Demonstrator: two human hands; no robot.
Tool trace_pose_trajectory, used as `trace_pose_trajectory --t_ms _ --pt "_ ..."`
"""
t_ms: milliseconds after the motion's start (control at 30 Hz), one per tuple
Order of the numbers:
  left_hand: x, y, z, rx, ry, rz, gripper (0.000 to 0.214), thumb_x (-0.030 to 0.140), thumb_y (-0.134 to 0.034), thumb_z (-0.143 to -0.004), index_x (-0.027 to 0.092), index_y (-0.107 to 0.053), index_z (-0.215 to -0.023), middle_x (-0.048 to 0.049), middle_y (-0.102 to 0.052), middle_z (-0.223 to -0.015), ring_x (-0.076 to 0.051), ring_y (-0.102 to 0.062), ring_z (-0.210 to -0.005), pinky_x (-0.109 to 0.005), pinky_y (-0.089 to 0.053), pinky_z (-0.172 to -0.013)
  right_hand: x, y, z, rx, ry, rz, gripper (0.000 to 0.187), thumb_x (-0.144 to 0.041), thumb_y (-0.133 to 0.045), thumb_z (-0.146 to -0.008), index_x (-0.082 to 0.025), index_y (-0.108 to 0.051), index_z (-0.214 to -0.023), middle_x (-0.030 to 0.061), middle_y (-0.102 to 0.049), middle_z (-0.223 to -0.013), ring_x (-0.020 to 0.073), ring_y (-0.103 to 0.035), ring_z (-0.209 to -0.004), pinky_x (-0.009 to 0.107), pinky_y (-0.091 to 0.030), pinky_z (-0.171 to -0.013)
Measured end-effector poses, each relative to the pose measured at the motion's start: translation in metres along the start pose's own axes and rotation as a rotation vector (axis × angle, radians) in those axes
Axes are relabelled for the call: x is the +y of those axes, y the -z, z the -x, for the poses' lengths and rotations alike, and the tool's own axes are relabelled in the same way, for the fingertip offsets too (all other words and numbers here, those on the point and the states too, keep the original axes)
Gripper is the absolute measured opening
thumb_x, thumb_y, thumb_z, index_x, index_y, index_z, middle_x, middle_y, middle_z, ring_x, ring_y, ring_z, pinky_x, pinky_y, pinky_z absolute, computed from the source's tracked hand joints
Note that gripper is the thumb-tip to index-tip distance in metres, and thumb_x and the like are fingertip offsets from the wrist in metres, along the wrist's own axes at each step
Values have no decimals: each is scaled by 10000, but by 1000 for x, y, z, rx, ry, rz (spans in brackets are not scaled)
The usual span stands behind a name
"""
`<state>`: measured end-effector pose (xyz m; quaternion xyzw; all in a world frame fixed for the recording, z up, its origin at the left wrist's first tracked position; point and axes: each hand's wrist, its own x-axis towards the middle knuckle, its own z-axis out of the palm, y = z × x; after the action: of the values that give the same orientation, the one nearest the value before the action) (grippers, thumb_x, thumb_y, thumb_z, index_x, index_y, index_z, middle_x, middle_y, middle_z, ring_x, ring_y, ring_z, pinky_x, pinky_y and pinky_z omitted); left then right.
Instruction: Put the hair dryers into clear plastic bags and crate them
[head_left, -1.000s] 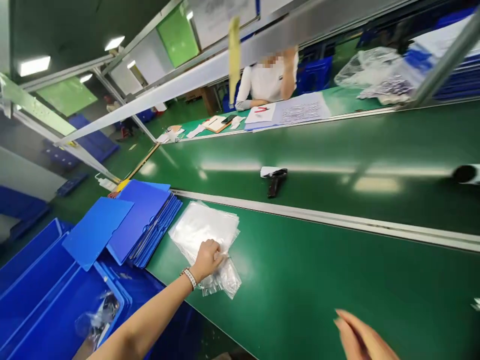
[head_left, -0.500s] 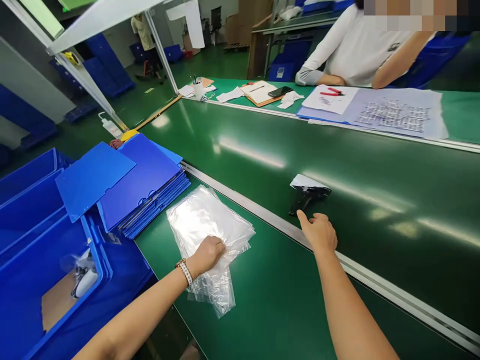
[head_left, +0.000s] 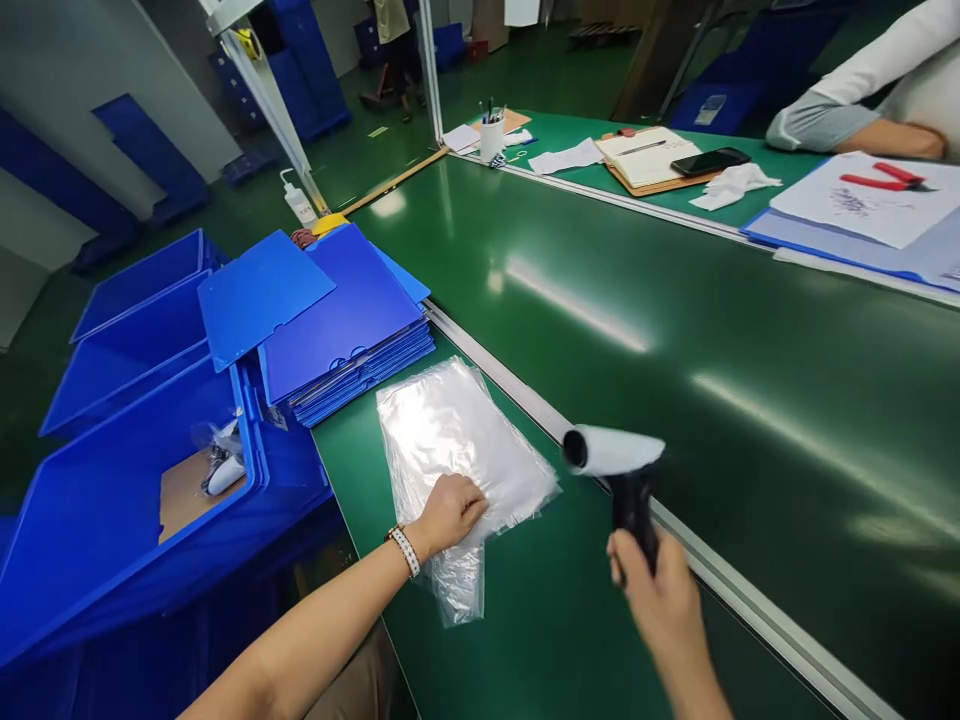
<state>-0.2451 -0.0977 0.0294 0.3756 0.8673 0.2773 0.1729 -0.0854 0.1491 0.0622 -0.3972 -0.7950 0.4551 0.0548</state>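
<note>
Clear plastic bag stack (head_left: 457, 440) pressed flat under open left hand (head_left: 450, 515); pistol-grip scanner (head_left: 634, 510) gripped firmly in right hand (head_left: 660, 610), held above green bench (head_left: 540, 620).

A glossy green floor (head_left: 525, 75) runs back through a long workshop, with a pale grey wall (head_left: 75, 60) on the left and dark blue pallets (head_left: 146, 150) leaning against it. More blue pallets (head_left: 300, 60) stand stacked further back, near cardboard boxes (head_left: 487, 15) against the far wall. A long bench (head_left: 675, 290) with a green top and a metal edge rail (head_left: 750, 590) crosses the view, and a slim metal post (head_left: 429, 60) rises at its far end. Streaks of ceiling light (head_left: 577, 305) shine on the bench top.
</note>
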Motion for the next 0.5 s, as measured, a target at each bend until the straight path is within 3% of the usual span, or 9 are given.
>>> trace_pose_trajectory --t_ms 100,167,333,500 --pt "3 4 -5 16 19 44 253 255 -524 -970 200 -653 -759 -31 -683 -770 -176 -613 -755 -323 -458 -735 1 -29 77 -188 -105 -84 754 -792 -530 -795 -206 -513 -1269 135 -715 -1134 321 -717 -938 370 -582 -705" --pt "6 11 -6 47 34 64 259 228 -474 -980 194 -653 -795 -42 -691 -800 -175 -622 -767 -312 -473 -731 -9 -45 102 -281 -157 -40 845 -815 -451 -798 -180 -462 -1354 179 -666 -1271 352 -709 -1010 393 -590 -727" --pt "26 41 8 137 17 42 267 269 -399 -1024 196 -647 -956 -67 -698 -917 -190 -627 -880 -333 -474 -809 -41 -54 99 -331 -204 176 968 -837 -222 -802 -113 -414 -1416 239 -661 -1240 407 -708 -878 483 -563 -675" --pt "45 53 13 159 -175 -226 223 294 -437 -1023 197 -618 -936 -33 -656 -817 -178 -612 -783 -356 -392 -708 -52 -40 90 -467 -136 171 881 -860 -358 -796 -231 -481 -1401 157 -684 -1267 397 -712 -966 478 -587 -736"
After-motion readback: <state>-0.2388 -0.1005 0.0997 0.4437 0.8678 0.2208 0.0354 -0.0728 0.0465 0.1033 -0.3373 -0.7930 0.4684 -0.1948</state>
